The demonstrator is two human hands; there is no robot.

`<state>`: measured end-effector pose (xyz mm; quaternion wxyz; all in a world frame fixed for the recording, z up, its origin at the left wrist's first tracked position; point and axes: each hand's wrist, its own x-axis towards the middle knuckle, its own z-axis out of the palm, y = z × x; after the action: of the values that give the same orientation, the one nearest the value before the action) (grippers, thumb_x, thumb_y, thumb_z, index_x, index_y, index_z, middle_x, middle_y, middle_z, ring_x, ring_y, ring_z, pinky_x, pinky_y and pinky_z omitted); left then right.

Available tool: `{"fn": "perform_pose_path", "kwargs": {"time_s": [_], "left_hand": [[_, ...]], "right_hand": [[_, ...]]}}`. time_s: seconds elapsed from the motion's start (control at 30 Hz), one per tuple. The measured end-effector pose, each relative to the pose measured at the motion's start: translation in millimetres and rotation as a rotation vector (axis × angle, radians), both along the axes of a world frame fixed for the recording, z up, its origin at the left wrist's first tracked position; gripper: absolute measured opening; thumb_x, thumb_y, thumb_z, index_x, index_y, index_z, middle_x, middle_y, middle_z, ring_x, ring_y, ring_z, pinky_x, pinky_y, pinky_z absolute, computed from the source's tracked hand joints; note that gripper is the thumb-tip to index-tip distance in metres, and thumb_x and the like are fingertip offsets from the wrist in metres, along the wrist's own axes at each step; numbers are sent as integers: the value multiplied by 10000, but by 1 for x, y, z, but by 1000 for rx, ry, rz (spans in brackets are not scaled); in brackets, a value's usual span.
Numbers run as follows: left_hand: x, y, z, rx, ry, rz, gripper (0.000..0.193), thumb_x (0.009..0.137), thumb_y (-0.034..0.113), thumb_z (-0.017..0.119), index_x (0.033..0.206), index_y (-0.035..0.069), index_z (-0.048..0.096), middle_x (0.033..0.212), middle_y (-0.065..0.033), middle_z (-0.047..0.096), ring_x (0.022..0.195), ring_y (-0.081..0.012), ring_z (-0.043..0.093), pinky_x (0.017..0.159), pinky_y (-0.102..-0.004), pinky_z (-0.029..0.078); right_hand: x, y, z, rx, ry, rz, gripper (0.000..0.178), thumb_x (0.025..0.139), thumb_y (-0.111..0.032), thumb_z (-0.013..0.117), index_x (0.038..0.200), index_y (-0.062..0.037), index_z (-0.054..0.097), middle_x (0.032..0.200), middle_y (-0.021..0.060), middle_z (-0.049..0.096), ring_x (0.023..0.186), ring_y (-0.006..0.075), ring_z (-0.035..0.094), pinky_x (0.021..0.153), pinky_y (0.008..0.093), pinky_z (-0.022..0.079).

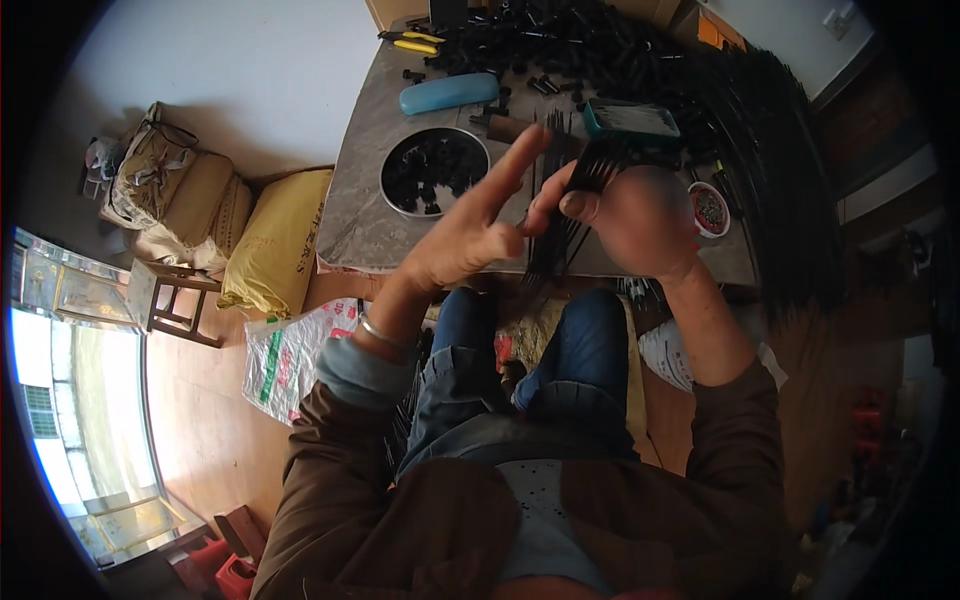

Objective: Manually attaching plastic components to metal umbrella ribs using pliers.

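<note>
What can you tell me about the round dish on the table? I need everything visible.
The round dish looks shallow, with a pale rim; plastic or metal, I can't tell. It sits flat on the grey table, on the person's side of the light-blue case, holding many small black pieces with pale bottom showing between. The left hand is beside its lower right edge; contact is unclear.

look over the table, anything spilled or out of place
Small black parts lie heaped loose across the far side of the table, with strays by the light-blue case: untidy, uncontained. No damage stands out.
</note>
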<state>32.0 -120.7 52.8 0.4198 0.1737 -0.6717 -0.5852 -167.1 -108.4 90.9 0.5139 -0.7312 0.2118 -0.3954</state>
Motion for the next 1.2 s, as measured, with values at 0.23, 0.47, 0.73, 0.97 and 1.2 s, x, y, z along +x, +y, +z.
{"fn": "perform_pose_path", "kwargs": {"time_s": [0.23,0.47,0.73,0.97,1.2], "left_hand": [[-43,5,49,-56,71,89,272,902,152,628,1138,15,632,992,-63,674,908,-110,614,808,-247,497],[-44,4,38,-141,114,240,207,886,81,642,1080,13,644,917,-49,686,852,-95,623,767,-246,518],[-56,6,40,-110,129,237,220,885,73,641,1100,23,641,967,-42,681,903,-88,612,801,-233,502],[-51,12,43,-52,175,190,208,911,78,609,1105,5,625,994,-49,682,940,-102,625,835,-239,510],[-53,17,42,25,229,197,206,918,57,590,1113,-4,621,1007,-68,687,965,-118,631,885,-260,507]], "right_hand": [[-11,3,-4,76,128,-117,268,914,-87,580,1169,-8,559,1127,85,599,1043,180,587,899,305,497],[-64,-57,12,420,364,131,298,837,-151,663,1109,-35,626,959,66,677,842,159,640,782,266,493],[-123,-151,-54,-171,1044,-972,159,793,-233,667,902,-124,702,881,69,684,865,267,647,753,391,494],[-123,-152,-50,-283,1083,-1009,113,794,-236,663,822,-129,685,848,67,668,848,270,638,742,405,492],[-108,-119,-10,-557,589,-1161,102,895,-190,582,914,-104,633,804,69,666,809,231,653,683,335,507]]}}
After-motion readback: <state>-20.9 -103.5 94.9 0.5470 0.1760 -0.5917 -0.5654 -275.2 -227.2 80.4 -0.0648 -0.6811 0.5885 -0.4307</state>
